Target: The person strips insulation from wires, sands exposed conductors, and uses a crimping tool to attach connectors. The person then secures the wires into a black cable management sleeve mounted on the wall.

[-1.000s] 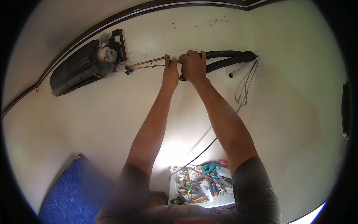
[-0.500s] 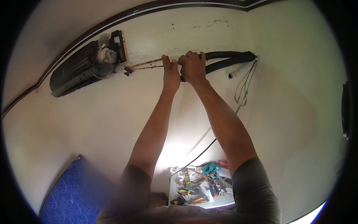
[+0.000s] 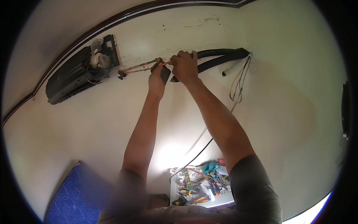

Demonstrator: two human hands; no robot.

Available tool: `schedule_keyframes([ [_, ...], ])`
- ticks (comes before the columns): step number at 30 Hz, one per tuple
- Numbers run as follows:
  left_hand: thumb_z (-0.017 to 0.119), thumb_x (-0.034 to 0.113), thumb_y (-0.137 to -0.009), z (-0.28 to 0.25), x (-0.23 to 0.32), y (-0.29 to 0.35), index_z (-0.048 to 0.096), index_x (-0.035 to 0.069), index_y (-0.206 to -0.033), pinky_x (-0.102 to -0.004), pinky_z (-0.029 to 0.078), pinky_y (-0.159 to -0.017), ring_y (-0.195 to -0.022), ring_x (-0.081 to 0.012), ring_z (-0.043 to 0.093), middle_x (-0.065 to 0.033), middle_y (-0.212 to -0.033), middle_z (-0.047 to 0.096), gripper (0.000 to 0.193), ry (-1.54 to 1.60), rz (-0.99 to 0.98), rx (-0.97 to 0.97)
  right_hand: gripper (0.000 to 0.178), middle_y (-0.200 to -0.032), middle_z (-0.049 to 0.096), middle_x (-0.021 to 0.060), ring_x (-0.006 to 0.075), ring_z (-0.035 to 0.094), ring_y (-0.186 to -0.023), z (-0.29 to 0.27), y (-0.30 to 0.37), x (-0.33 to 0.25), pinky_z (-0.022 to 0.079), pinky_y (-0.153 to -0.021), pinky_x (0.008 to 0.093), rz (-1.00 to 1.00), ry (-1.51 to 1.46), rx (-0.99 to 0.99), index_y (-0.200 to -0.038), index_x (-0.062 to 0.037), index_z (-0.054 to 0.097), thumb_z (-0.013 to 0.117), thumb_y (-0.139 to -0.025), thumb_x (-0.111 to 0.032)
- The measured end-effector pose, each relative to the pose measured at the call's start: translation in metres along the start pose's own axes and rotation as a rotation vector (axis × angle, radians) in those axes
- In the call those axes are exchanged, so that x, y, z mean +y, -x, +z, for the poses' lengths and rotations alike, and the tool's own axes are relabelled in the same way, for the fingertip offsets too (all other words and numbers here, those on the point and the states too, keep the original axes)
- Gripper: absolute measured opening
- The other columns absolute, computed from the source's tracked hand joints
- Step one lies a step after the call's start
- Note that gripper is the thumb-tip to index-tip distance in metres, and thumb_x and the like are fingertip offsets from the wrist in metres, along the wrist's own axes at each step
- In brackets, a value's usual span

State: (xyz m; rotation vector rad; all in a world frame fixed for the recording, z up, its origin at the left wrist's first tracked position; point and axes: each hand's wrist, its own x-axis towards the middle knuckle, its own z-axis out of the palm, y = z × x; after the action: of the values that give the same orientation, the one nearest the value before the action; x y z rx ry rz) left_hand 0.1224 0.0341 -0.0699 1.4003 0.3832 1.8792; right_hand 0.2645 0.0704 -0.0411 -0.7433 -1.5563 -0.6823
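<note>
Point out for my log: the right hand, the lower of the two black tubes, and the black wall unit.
Right hand (image 3: 185,68): head view, back of the hand.
Lower black tube (image 3: 220,61): head view, mid-length.
Black wall unit (image 3: 68,77): head view, ribbed casing.

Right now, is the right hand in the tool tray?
No, the right hand is raised at the upper black pipe, while the tool tray lies well below it.
</note>
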Motion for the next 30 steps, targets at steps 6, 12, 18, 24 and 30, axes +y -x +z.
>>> schedule_keyframes([
  [6,0.045,0.044,-0.117,0.023,-0.001,0.010,0.017,-0.005,-0.170,-0.0337,0.042,-0.114,-0.138,-0.0212,0.051,-0.0156,-0.146,0.055,0.078,-0.545,0.034,0.062,0.010,-0.106,0.070,0.0063,0.0244,0.065,-0.117,-0.002,0.000,-0.001,0.028,-0.123,0.0608,0.035,0.014,-0.070,-0.098,-0.0203,0.084,0.076,-0.094,-0.025],
  [12,0.036,0.046,-0.118,0.042,-0.013,0.004,-0.006,-0.009,-0.170,-0.0423,0.012,-0.137,-0.169,-0.0410,0.000,-0.0293,-0.181,-0.006,0.086,-0.834,0.290,0.004,0.012,-0.107,0.070,0.0066,0.0248,0.065,-0.118,-0.008,0.001,-0.001,0.027,-0.123,0.0614,0.023,0.002,-0.101,-0.101,-0.0206,0.083,0.074,-0.095,-0.027],
  [18,0.037,0.042,-0.119,0.047,-0.006,0.009,-0.008,-0.007,-0.170,-0.0421,0.014,-0.136,-0.169,-0.0404,0.001,-0.0287,-0.181,-0.005,0.084,-0.753,0.234,0.036,0.012,-0.108,0.070,0.0064,0.0245,0.065,-0.118,-0.009,0.000,-0.001,0.026,-0.124,0.0613,0.028,0.013,-0.123,-0.100,-0.0213,0.083,0.074,-0.095,-0.025],
  [24,0.037,0.042,-0.118,0.034,-0.003,0.002,-0.001,-0.003,-0.173,-0.0396,0.017,-0.135,-0.169,-0.0391,0.010,-0.0268,-0.182,0.007,0.081,-0.643,0.135,-0.004,0.010,-0.105,0.071,0.0052,0.0256,0.066,-0.115,-0.005,0.000,-0.002,0.029,-0.123,0.0622,0.037,0.015,-0.086,-0.096,-0.0198,0.083,0.073,-0.095,-0.020],
  [30,0.040,0.049,-0.116,0.030,-0.006,0.004,0.003,0.002,-0.175,-0.0362,0.027,-0.130,-0.165,-0.0345,0.025,-0.0204,-0.181,0.017,0.084,-0.521,0.042,-0.013,0.010,-0.107,0.071,0.0058,0.0250,0.066,-0.116,-0.003,0.001,-0.003,0.027,-0.124,0.0609,0.062,-0.007,-0.076,-0.096,-0.0203,0.084,0.073,-0.096,-0.020],
])
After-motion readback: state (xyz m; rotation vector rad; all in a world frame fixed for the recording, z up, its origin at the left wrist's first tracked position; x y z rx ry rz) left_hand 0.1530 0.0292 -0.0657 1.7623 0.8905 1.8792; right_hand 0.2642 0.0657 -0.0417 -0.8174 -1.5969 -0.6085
